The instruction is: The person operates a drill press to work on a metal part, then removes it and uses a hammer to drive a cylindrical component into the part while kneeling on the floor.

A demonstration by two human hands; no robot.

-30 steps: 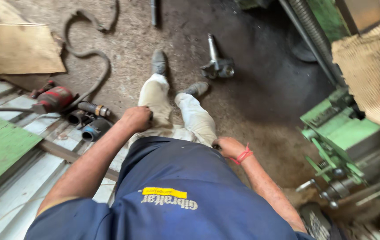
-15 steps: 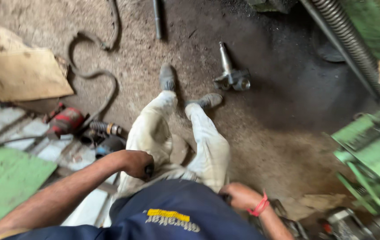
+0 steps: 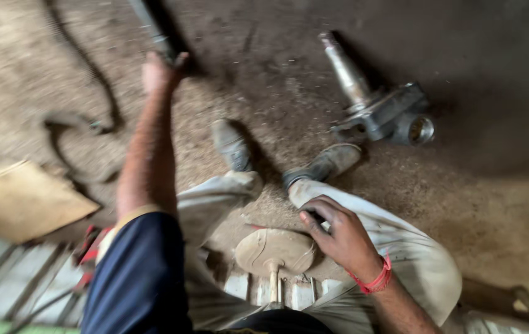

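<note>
Just the one view here, a head-worn cam looking pretty much straight down the person's own body at the dirt floor (image 3: pixel 474 204). It sits close: lap and legs fill the lower middle of the frame, feet land near center, and the far floor runs along the top edge.

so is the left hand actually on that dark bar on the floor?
Touching. In the head view the left hand is closed around the near end of the dark bar, with no gap visible, though motion blur softens the fingers.
</note>
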